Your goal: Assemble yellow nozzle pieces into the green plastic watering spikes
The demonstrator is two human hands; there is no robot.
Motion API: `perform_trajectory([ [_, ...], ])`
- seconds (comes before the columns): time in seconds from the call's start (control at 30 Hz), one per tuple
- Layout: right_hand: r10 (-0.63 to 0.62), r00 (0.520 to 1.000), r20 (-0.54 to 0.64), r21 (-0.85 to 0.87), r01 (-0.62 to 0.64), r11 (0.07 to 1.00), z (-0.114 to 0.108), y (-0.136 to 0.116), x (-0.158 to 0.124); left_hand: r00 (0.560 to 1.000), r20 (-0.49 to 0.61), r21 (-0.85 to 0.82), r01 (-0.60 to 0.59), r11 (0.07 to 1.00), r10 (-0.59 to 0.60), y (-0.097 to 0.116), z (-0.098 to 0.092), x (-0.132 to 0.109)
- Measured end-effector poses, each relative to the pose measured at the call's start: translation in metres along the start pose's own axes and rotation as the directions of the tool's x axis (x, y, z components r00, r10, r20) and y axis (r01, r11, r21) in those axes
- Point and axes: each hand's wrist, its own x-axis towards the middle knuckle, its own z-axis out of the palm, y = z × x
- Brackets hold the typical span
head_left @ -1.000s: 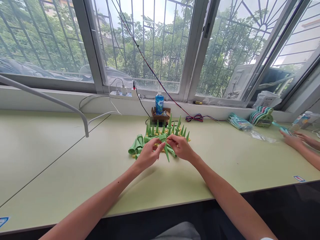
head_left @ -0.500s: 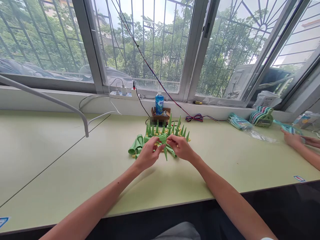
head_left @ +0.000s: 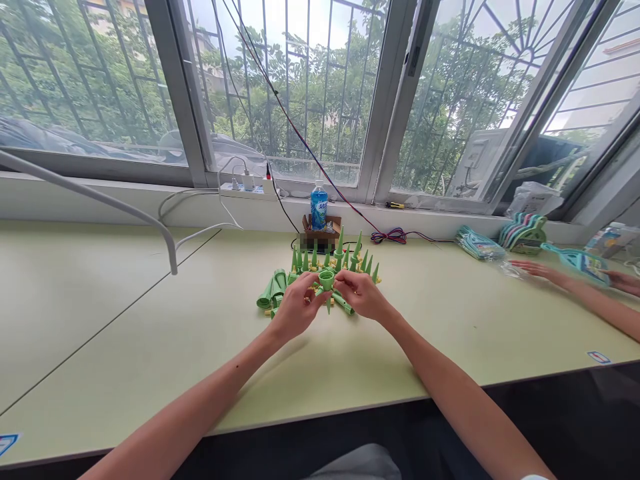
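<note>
A green cone-shaped piece (head_left: 327, 280) with a round open top and a narrow tip pointing down is between my hands. My left hand (head_left: 299, 303) grips it from the left with thumb and fingers. From the right, the closed fingertips of my right hand (head_left: 363, 293) touch its rim; whether they pinch a small part is hidden. Just behind, several green spikes (head_left: 339, 248) with yellow bits stand in a cluster. Green cones (head_left: 273, 290) lie to the left of my left hand, and a green tube (head_left: 343, 303) lies under the fingers of my right hand.
A blue bottle (head_left: 319, 207) stands by a small brown box (head_left: 334, 223) at the sill. Coiled wires (head_left: 390, 235) lie behind the spikes. On the right are wrapped teal hangers (head_left: 480, 243), stacked hangers (head_left: 525, 233) and another person's hands (head_left: 543, 271) beside a teal item (head_left: 580, 261).
The green piece has tilted so its round opening now shows, and its tip sits slightly higher. The other person's nearer hand has left the teal item and reached left toward the plastic wrapping.
</note>
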Motion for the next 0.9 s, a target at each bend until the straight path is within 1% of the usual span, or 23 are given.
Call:
perform_trajectory([
  [0.23,0.037,0.999,0.021,0.104,-0.039,0.994,0.0004,0.0039,-0.0005,1.0,-0.008,0.001,-0.004,1.0,0.004,0.0024,-0.0006,0.0001],
  [0.5,0.056,0.997,0.061,0.203,-0.067,0.977,-0.0009,0.0008,0.0006,0.999,-0.035,0.028,-0.037,0.999,0.038,0.0037,0.0003,-0.0011],
  [0.73,0.058,0.995,0.083,0.238,-0.076,0.968,0.0003,0.0005,0.0007,0.994,-0.054,0.082,-0.091,0.992,0.096,0.0057,0.0006,-0.0015],
  [0.9,0.061,0.993,0.097,0.229,-0.082,0.97,-0.0002,-0.0003,0.0005,0.994,-0.053,0.087,-0.092,0.992,0.097,0.0061,-0.0004,-0.001],
])
